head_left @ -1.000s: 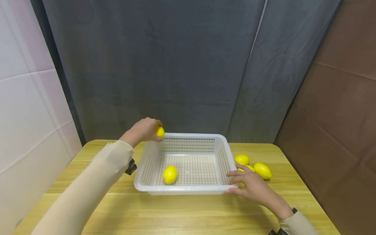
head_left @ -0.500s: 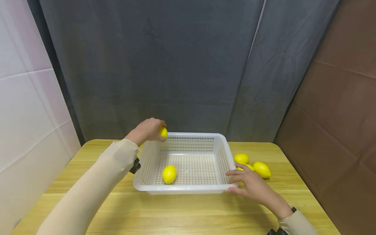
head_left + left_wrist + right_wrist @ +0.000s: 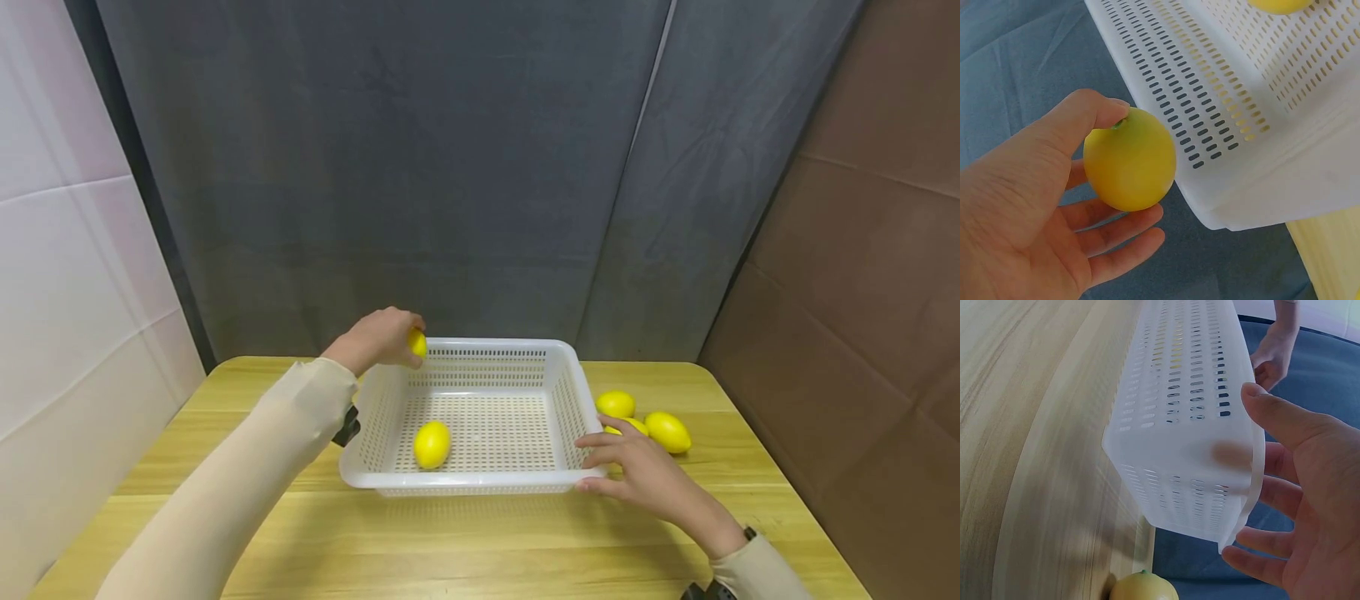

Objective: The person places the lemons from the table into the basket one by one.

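Observation:
A white perforated plastic basket (image 3: 480, 481) stands on the wooden table, with one lemon (image 3: 432, 444) lying on its floor at the front left. Over the basket's back left corner, my left hand (image 3: 378, 337) holds another lemon (image 3: 1130, 160). In the left wrist view its thumb presses near the stem end, with the fingers around the far side. My right hand (image 3: 637, 471) grips the basket's front right corner. The right wrist view shows its thumb (image 3: 1285, 419) at the rim and some fingertips hidden behind it.
Several lemons lie on the table right of the basket, among them a back one (image 3: 616, 404) and a right one (image 3: 668, 432); another is partly hidden by my right hand. A grey curtain (image 3: 420, 167) hangs behind the table (image 3: 450, 550), with cloth walls either side.
My left hand has shifted a little to the right with its lemon, then dipped slightly at the basket's back left corner. My right hand stays on the front right corner.

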### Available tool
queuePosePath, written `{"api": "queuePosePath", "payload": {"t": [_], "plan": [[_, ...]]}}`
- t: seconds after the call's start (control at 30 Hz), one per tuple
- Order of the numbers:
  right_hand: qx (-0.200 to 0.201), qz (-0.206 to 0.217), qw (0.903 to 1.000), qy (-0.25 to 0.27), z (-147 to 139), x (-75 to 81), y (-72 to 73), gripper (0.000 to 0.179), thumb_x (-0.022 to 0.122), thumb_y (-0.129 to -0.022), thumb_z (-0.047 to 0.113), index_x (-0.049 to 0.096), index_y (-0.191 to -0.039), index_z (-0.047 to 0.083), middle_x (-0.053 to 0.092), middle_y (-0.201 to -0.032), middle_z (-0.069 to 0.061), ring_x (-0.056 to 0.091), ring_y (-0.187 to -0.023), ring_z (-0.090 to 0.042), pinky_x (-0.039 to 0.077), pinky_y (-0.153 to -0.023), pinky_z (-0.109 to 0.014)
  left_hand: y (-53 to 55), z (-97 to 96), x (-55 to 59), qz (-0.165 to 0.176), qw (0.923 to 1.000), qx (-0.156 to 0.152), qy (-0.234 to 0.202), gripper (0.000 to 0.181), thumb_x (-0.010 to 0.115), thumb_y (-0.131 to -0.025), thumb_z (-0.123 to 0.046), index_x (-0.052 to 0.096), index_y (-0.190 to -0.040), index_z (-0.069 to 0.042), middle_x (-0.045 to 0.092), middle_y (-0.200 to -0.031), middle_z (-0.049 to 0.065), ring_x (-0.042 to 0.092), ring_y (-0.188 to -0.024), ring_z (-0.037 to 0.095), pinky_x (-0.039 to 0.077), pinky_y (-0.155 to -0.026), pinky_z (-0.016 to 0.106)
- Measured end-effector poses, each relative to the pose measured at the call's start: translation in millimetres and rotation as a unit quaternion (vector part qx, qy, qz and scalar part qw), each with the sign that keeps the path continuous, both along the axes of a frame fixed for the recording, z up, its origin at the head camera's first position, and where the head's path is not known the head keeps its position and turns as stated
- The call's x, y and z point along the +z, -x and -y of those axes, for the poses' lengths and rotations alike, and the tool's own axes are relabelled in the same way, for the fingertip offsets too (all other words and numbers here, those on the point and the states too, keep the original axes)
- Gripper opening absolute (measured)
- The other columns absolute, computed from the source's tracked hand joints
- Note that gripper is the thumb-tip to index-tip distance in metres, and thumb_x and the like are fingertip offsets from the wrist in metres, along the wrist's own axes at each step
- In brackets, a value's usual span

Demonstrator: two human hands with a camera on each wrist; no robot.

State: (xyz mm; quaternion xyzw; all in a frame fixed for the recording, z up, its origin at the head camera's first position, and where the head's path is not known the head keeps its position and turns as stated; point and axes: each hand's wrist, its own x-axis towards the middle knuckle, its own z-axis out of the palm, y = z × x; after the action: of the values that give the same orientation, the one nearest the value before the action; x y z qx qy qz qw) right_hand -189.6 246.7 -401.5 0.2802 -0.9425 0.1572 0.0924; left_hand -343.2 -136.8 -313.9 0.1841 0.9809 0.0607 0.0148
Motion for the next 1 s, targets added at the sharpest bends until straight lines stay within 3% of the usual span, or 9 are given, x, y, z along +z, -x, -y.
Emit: {"api": "queuePosePath", "payload": {"t": [0.43,0.6,0.73,1.0], "plan": [[0.002,0.003,1.0,-0.001,2.6,0.6,0.8,0.027,0.074,-0.082,0.052,0.078,-0.09,0.026,0.072,-0.122,0.006,0.05,-0.134,-0.041,0.045,-0.104,-0.061,1.5,-0.9,-2.5,0.016,0.9996,-0.001,0.023,0.059,0.077,-0.08,-0.031,0.061,-0.131,-0.008,0.07,-0.114,0.011,0.061,-0.088,0.023,0.054,-0.084,0.04],[0.0,0.007,1.0,0.001,3.3,0.6,0.3,0.025,0.075,-0.081,0.049,0.078,-0.09,0.026,0.072,-0.122,0.006,0.05,-0.135,-0.041,0.045,-0.104,-0.062,-1.1,-1.3,-2.6,0.038,0.9991,0.015,0.014,0.06,0.076,-0.082,-0.03,0.058,-0.136,-0.008,0.066,-0.129,0.014,0.064,-0.105,0.029,0.054,-0.098,0.047],[0.0,0.008,1.0,0.0,3.6,0.4,0.3,0.024,0.076,-0.081,0.048,0.078,-0.091,0.026,0.072,-0.123,0.006,0.05,-0.135,-0.041,0.045,-0.104,-0.062,-1.3,-0.9,-0.2,0.035,0.9992,0.016,0.014,0.06,0.075,-0.084,-0.031,0.058,-0.136,-0.008,0.061,-0.137,0.017,0.06,-0.121,0.035,0.049,-0.105,0.052],[0.0,0.007,1.0,-0.002,4.1,0.4,0.8,0.028,0.074,-0.082,0.05,0.078,-0.092,0.025,0.071,-0.123,0.005,0.049,-0.135,-0.041,0.045,-0.105,-0.062,-1.4,-0.2,0.9,0.029,0.9993,0.014,0.017,0.059,0.075,-0.084,-0.03,0.058,-0.135,-0.007,0.063,-0.134,0.017,0.063,-0.117,0.033,0.051,-0.103,0.05]]}}
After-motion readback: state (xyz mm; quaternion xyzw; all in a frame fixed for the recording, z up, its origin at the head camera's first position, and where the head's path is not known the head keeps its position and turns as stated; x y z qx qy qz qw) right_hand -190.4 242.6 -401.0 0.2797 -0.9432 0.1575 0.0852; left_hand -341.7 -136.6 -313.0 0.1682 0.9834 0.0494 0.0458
